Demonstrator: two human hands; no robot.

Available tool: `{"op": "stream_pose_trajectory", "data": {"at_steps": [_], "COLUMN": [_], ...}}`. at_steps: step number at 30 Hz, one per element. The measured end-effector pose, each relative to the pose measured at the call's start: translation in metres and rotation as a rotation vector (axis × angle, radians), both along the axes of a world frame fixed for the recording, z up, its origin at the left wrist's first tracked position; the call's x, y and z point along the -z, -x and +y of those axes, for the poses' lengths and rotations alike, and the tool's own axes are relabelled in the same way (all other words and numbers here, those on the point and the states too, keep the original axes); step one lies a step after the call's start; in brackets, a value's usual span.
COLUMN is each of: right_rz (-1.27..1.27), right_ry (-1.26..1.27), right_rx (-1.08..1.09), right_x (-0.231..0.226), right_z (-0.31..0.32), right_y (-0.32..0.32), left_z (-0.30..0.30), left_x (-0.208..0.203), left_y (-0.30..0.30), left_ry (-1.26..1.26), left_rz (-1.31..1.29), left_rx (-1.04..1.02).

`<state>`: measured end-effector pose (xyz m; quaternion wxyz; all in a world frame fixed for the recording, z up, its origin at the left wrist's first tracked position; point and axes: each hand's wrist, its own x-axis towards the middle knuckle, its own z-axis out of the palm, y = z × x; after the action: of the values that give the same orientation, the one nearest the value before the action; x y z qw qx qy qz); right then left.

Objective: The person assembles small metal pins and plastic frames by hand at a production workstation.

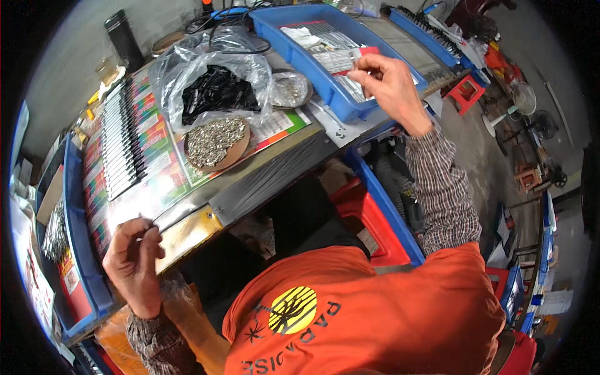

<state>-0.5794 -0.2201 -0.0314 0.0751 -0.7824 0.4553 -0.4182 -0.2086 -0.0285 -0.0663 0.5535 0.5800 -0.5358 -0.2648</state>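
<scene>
My left hand (134,265) is low at the table's near left edge, with thumb and fingers pinched together. Whatever may be between them is too small to name. My right hand (390,87) is raised over the near right part of a blue tray (350,111), its fingertips also closed; I cannot make out what they hold. Inside that tray lie bundles of thin silvery strips (334,36) and red-and-white printed paper (340,60). Between my hands, small metal parts (215,142) are heaped on a round brown dish (242,147) at the table edge.
Behind the dish sits a clear plastic bag (165,78) of black pieces (219,94). A row of slim metal pieces (119,144) lies on printed sheets at left. Another blue tray (78,250) is at far left. A dark cylinder (124,40) stands at the back; a red stool (467,92) at right.
</scene>
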Motion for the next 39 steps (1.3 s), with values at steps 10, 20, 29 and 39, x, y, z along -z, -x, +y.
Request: {"op": "stream_pose_trajectory", "data": {"at_steps": [10,20,29,39], "right_rz": [-0.307,-0.498,-0.521,-0.432], "right_ry": [-0.752,-0.933,-0.796,-0.813], "right_rx": [-0.555,-0.859,-0.821,-0.797], "right_x": [0.022,0.059,0.071,0.074], "right_z": [0.068,0.109,0.127,0.131], "right_y": [-0.08,-0.135,-0.151,-0.149], "left_z": [-0.004,0.002,0.001,-0.002], "left_x": [0.01,0.027,0.033,0.046], "left_y": [0.044,0.054,0.058,0.056], "left_ry": [-0.096,-0.134,-0.143,-0.177], "left_rz": [0.405,0.547,0.579,0.656], "left_rx": [0.23,0.27,0.266,0.328]}}
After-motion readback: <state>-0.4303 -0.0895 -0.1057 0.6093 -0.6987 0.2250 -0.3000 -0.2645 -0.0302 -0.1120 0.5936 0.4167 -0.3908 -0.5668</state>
